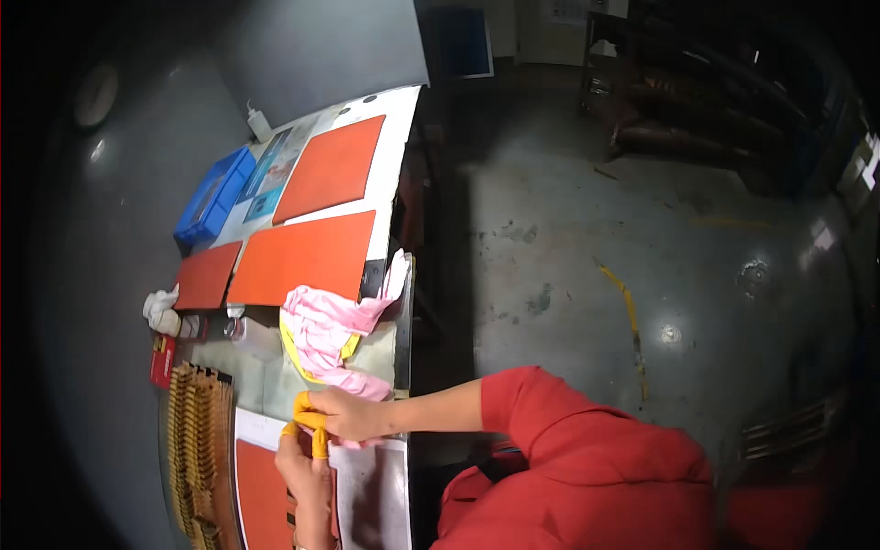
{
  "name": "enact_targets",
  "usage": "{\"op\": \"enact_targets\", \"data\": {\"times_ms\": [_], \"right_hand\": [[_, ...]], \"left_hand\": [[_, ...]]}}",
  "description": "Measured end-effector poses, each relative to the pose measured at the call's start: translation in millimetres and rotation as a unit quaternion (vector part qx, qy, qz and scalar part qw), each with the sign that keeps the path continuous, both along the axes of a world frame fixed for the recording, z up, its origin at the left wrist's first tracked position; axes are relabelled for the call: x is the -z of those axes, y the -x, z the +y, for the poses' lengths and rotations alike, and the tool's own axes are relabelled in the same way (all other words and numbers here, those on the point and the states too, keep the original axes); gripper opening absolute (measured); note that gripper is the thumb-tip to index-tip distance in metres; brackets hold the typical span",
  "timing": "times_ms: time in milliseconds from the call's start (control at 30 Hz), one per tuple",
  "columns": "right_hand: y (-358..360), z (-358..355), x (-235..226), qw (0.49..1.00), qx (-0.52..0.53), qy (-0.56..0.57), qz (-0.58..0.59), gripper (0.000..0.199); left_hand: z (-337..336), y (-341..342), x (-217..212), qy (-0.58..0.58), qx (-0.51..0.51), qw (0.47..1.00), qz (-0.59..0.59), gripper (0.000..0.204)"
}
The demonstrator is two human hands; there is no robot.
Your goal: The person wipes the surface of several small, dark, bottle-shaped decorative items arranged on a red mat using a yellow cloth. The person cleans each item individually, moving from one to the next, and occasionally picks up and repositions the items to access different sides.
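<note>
My left hand [306,472] and my right hand [353,415] meet above the near part of the bench, with yellow finger cots on several fingertips. The fingers of both hands are bent and pressed together. Anything small between them is too fine to make out. Beneath my left hand lies an orange sheet [259,481] on white paper [254,426]. Just beyond my right hand is a crumpled pink cloth [321,330] with yellow edges, and a bit of pink also shows below the wrist.
Brass-coloured toothed strips [190,449] line the bench's left side. Farther up are a clear bottle [255,336], a red box [162,360], a white rag [161,312], orange sheets [307,255], a blue bin [215,197] and a white squeeze bottle [259,122]. Floor [568,275] lies to the right.
</note>
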State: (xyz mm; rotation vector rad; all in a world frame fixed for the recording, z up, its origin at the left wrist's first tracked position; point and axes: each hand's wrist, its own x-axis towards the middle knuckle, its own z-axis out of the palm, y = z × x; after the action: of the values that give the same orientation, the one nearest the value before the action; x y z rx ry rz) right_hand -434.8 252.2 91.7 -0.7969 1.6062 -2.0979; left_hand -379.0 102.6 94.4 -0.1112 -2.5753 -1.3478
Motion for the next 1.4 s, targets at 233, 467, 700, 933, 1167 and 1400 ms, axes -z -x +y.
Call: {"op": "enact_targets", "data": {"times_ms": [233, 467, 700, 933, 1167, 1400], "right_hand": [[24.6, 5.9, 33.3, 0.992, -0.001, 0.111, -0.061, 0.012], [31.5, -35.9, 20.1, 0.939, -0.041, 0.112, -0.322, 0.015], [158.7, -64.6, -24.3, 0.994, 0.051, -0.078, 0.064, 0.013], [236.4, -116.2, -41.1, 0.689, 0.119, -0.409, 0.586, 0.017], [232.8, -126.7, -54.1, 0.612, 0.015, -0.484, 0.625, 0.013], [191.3, -121.8, -49.0, 0.723, 0.033, -0.365, 0.585, 0.013]], "left_hand": [[26.1, 21.3, -0.5, -0.074, 0.012, 0.990, -0.121, 0.031], [-3.1, 7.7, 0.5, 0.060, -0.084, 0.982, -0.161, 0.043], [11.2, -27.1, 9.9, -0.029, 0.025, 0.993, -0.111, 0.039], [-24.9, -122.9, 40.2, 0.061, 0.000, 0.996, -0.059, 0.030], [-35.9, -194.9, 59.4, 0.023, -0.122, 0.992, 0.018, 0.021], [-95.2, -239.2, 47.0, 0.126, -0.355, 0.924, 0.066, 0.018]]}}
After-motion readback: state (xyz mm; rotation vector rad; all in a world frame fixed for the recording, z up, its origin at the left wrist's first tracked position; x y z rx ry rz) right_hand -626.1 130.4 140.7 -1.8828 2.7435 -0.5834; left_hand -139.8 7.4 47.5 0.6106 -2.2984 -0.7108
